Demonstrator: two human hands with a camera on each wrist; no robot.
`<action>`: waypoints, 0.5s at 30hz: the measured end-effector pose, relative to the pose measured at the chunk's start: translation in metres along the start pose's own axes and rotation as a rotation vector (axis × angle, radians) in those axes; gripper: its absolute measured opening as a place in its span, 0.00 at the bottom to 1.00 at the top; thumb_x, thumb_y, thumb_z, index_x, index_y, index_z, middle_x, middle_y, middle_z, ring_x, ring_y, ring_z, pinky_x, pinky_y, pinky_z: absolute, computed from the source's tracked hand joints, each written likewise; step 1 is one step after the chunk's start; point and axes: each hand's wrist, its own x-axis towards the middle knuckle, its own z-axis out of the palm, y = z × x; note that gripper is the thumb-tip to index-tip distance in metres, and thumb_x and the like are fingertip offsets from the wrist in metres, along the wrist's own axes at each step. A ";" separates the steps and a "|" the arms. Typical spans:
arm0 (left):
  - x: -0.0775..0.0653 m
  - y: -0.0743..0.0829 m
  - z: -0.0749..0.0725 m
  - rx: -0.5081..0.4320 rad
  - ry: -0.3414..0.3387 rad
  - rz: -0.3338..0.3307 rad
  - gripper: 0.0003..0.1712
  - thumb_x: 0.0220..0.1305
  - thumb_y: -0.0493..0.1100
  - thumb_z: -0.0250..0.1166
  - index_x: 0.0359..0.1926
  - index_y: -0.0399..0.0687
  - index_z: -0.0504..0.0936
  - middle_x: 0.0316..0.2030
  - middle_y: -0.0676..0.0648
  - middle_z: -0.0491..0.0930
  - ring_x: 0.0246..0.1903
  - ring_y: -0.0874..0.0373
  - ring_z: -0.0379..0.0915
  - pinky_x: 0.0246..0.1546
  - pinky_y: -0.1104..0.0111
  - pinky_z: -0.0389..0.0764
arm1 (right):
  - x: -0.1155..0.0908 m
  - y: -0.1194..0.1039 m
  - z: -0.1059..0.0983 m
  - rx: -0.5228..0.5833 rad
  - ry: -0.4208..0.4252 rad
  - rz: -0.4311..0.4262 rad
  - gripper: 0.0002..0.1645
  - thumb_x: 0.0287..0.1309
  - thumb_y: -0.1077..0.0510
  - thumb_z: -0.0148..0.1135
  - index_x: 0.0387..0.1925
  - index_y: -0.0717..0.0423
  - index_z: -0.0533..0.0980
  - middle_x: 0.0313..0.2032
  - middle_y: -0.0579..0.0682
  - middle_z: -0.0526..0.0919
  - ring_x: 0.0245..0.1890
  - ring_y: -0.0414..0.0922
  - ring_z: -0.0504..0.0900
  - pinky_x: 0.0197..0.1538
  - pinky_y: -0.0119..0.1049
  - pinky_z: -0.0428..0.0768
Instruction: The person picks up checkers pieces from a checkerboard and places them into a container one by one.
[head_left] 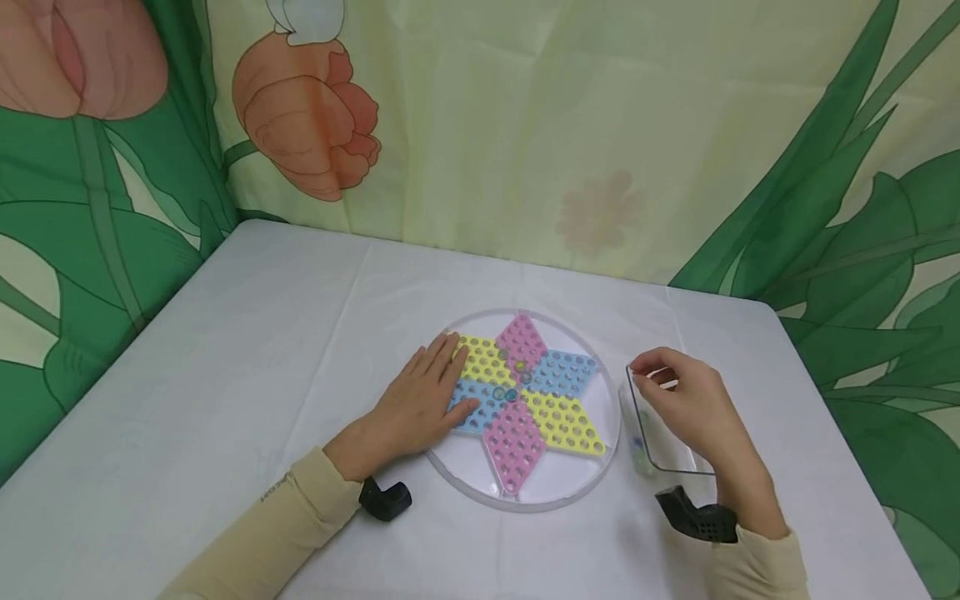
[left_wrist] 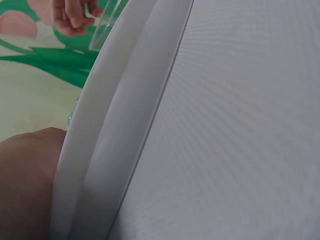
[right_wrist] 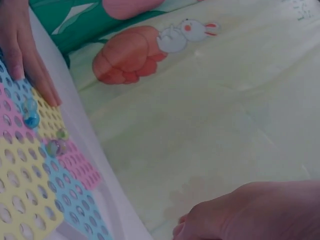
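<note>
A round Chinese checkers board (head_left: 564, 418), its star in pink, yellow and blue sections, lies on the table. Several glass marbles (head_left: 512, 395) sit in holes around its middle. Spread flat, my left hand (head_left: 423, 392) rests on the board's left side, over yellow and blue points. To the right stands a clear plastic box (head_left: 651, 462), with marbles (head_left: 640, 450) visible through its lower wall. My right hand (head_left: 690, 408) is over the box, its fingers bent and thumb and index finger close together at the rim's far left corner. Whether anything is between those fingertips is too small to tell.
A white cloth covers the table (head_left: 322, 317). Behind it hangs a yellow backdrop (head_left: 510, 150) printed with tulips and green leaves. Each wrist carries a black camera mount (head_left: 386, 500). The table's right edge runs not far beyond the box.
</note>
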 end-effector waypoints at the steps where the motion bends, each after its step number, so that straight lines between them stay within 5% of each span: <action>1: 0.000 0.000 0.000 0.000 0.001 0.000 0.45 0.75 0.64 0.45 0.77 0.37 0.48 0.78 0.37 0.41 0.79 0.44 0.34 0.76 0.48 0.47 | 0.000 -0.002 0.001 0.010 0.009 -0.010 0.09 0.66 0.59 0.59 0.45 0.55 0.80 0.41 0.54 0.84 0.41 0.51 0.81 0.37 0.29 0.80; 15: 0.001 0.000 -0.002 0.001 -0.012 -0.005 0.45 0.75 0.64 0.45 0.77 0.37 0.47 0.79 0.37 0.41 0.79 0.45 0.33 0.77 0.48 0.46 | 0.002 -0.016 0.020 0.132 0.042 -0.129 0.08 0.66 0.60 0.61 0.45 0.51 0.81 0.43 0.45 0.84 0.41 0.39 0.78 0.43 0.22 0.77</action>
